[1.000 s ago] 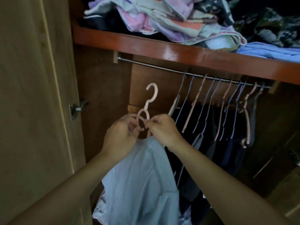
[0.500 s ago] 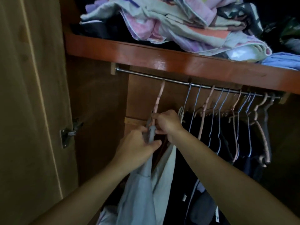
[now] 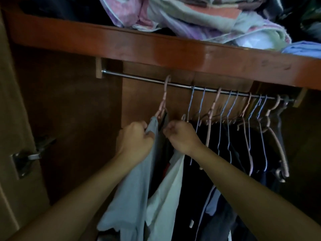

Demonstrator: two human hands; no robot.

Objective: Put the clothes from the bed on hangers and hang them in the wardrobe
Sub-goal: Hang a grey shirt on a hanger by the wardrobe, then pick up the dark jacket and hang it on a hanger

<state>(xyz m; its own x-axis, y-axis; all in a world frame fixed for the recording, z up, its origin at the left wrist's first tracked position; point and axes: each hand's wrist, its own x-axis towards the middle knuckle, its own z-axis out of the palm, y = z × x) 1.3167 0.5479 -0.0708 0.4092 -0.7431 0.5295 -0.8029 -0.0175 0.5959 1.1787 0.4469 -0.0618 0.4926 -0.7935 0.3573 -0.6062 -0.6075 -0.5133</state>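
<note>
A pink hanger (image 3: 164, 100) hangs by its hook on the steel rail (image 3: 135, 77) inside the wardrobe. A light blue shirt (image 3: 133, 192) hangs from it. My left hand (image 3: 135, 141) grips the shirt's left shoulder just below the hanger. My right hand (image 3: 180, 136) has its fingers curled at the shirt's right shoulder, pinching the fabric or hanger arm there; which one is hidden. A white garment (image 3: 166, 193) hangs just right of the blue shirt.
Several blue and pink hangers (image 3: 231, 108) with dark clothes (image 3: 224, 171) fill the rail's right half. A red-brown shelf (image 3: 156, 49) above carries a heap of folded fabrics (image 3: 199, 18). The open door (image 3: 10, 136) with its hinge (image 3: 26, 159) stands at the left.
The pink hanger with the blue shirt went up and its hook now sits on the rail. Both hands slid down from the hanger's neck to the shirt's shoulders.
</note>
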